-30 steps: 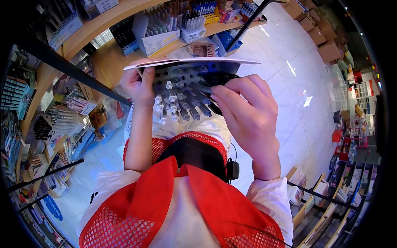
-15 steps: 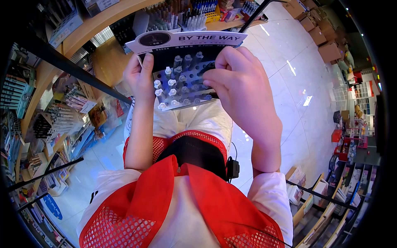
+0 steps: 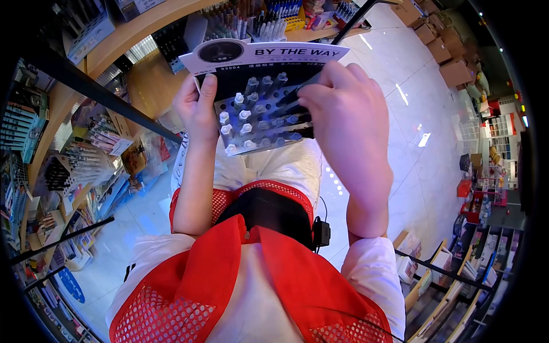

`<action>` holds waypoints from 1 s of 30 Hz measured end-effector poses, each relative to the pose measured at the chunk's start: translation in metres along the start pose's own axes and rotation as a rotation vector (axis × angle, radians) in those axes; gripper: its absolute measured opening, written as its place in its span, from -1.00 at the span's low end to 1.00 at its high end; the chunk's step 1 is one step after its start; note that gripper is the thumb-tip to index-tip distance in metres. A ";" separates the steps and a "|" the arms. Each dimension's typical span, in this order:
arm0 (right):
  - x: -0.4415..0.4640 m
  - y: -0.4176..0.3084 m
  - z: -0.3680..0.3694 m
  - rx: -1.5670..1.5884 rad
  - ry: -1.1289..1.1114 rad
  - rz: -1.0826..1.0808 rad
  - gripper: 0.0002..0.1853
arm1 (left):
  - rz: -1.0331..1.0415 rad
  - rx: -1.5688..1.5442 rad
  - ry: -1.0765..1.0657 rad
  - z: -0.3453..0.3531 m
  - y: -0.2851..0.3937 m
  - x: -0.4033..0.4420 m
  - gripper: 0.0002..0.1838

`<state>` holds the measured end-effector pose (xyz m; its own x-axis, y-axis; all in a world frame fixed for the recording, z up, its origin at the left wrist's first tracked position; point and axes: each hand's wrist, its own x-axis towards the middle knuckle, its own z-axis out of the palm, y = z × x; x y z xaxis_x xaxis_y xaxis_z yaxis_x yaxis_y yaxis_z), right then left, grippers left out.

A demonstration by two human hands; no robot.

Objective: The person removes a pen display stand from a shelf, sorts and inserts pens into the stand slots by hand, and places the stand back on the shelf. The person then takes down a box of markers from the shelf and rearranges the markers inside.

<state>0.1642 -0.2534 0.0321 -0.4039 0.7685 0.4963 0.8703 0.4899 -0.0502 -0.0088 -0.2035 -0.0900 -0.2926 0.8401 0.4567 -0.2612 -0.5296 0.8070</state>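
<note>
The person's left hand [image 3: 197, 108] grips the left edge of a display box [image 3: 233, 81], thumb on the near side. The right hand [image 3: 351, 114] is bent over the box's right end, fingertips drawn together by the dark-barrelled pens [image 3: 294, 119]; whether it pinches one cannot be told. The box is held up in front of the person, tilted so its inside shows. Round holes hold rows of pens upright: pale-tipped pens [image 3: 245, 116] on the left, greyer and darker ones towards the right, with some holes unfilled.

The box's white header card [image 3: 246, 53] reads "BY THE WAY" beside a dark oval logo too small to read; the strip beneath shows "0.7mm", what looks like 83004, and Chinese characters.

Beyond the box, a wooden shelf [image 3: 137, 28] carries a pale pen holder [image 3: 269, 28] and a yellow box [image 3: 294, 23]. Left of the box, a teal box [image 3: 26, 126] holds pens in rows. Well to its right, brown cartons [image 3: 452, 66] are piled up.
</note>
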 end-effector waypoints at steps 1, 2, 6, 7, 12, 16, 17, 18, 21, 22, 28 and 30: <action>-0.001 0.003 0.000 0.034 0.009 0.000 -0.91 | -0.002 -0.023 0.013 0.000 0.001 0.000 -0.71; -0.001 0.005 0.000 0.068 0.019 0.000 -0.90 | -0.003 -0.046 0.027 0.001 0.002 0.000 -0.71; -0.004 -0.004 -0.005 0.140 -0.024 -0.068 -0.89 | 0.024 -0.008 0.053 0.000 0.005 -0.002 -0.69; -0.004 -0.004 -0.008 0.128 -0.036 -0.067 -0.89 | 0.038 -0.001 0.061 -0.001 0.004 -0.003 -0.69; -0.005 -0.003 -0.008 0.175 -0.009 -0.117 -0.88 | 0.108 0.104 0.085 -0.001 0.010 -0.005 -0.71; -0.006 0.004 0.010 0.178 0.193 -0.212 -0.88 | 0.138 0.174 0.042 0.001 0.014 -0.011 -0.74; -0.006 0.005 0.013 0.164 0.253 -0.221 -0.87 | 0.137 0.139 0.046 0.004 0.015 -0.011 -0.74; -0.007 0.005 0.013 0.174 0.255 -0.217 -0.87 | 0.139 0.102 0.051 0.006 0.015 -0.011 -0.74; -0.011 0.004 0.009 0.182 0.211 -0.211 -0.87 | 0.134 0.119 0.031 0.005 0.016 -0.010 -0.73; -0.013 0.003 0.006 0.173 0.164 -0.210 -0.87 | 0.128 0.148 0.017 0.004 0.017 -0.011 -0.73; -0.013 -0.001 -0.007 0.175 0.004 -0.172 -0.85 | 0.127 0.068 0.057 0.006 0.018 -0.011 -0.74; -0.011 -0.001 -0.013 0.140 -0.049 -0.161 -0.85 | 0.137 0.100 0.054 0.005 0.017 -0.011 -0.75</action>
<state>0.1711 -0.2678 0.0384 -0.5509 0.6931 0.4649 0.7470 0.6579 -0.0956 -0.0050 -0.2217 -0.0791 -0.3689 0.7522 0.5460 -0.1239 -0.6220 0.7732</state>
